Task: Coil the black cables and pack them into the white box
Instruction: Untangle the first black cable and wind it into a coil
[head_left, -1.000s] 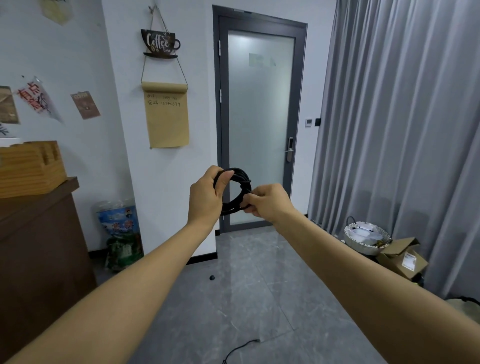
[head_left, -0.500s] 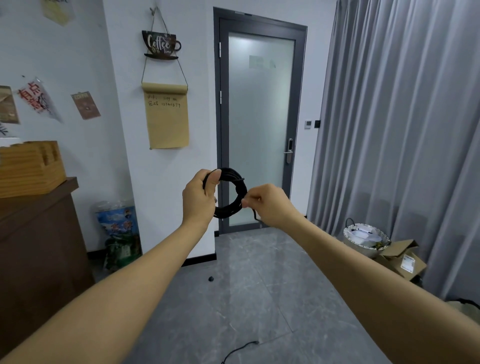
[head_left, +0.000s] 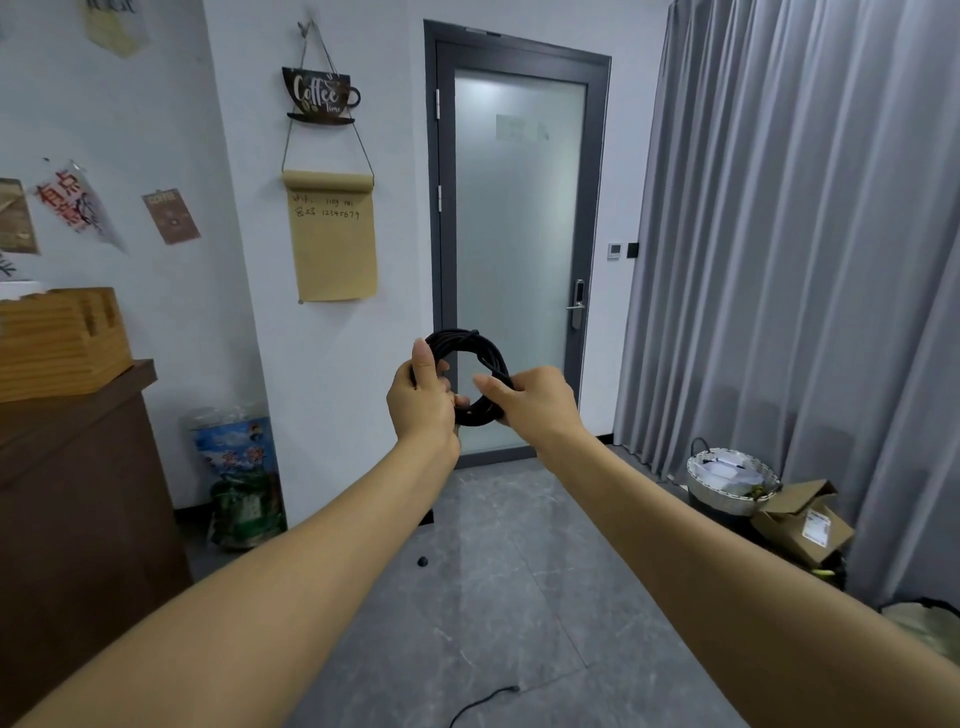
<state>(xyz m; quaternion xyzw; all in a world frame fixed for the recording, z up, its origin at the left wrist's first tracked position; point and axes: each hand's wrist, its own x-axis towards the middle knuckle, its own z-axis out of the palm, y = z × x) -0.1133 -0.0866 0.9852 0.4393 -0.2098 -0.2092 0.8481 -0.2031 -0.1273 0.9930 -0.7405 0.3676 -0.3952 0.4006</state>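
Nearest to you, a loose cable end (head_left: 485, 702) is lying on the grey floor (head_left: 519, 597) at the bottom edge of the view, and a small black knob (head_left: 423, 561) is sitting on the tiles a little farther on. Your two bare forearms are reaching forward and meeting in mid-air in front of the door. Your left hand (head_left: 422, 399) is gripping the left side of the coil (head_left: 470, 376), thumb lying up along the outside of the loops and the other fingers curling through the ring from behind. Your right hand (head_left: 535, 400) is gripping the coil's lower right side, thumb pressing across the front of the strands and the fingers wrapping round behind, so how they are lying there cannot be told. The coil is standing upright between the hands, well above the floor. To the left a dark wood cabinet (head_left: 78, 509) is carrying a slatted wooden box (head_left: 57, 343). To the right, a basket (head_left: 732, 480) and an open carton (head_left: 802, 522) are sitting by the grey curtain (head_left: 805, 260). Farthest off, the frosted glass door (head_left: 519, 249) is standing closed, with a paper scroll (head_left: 332, 239) hanging on the wall to its left.
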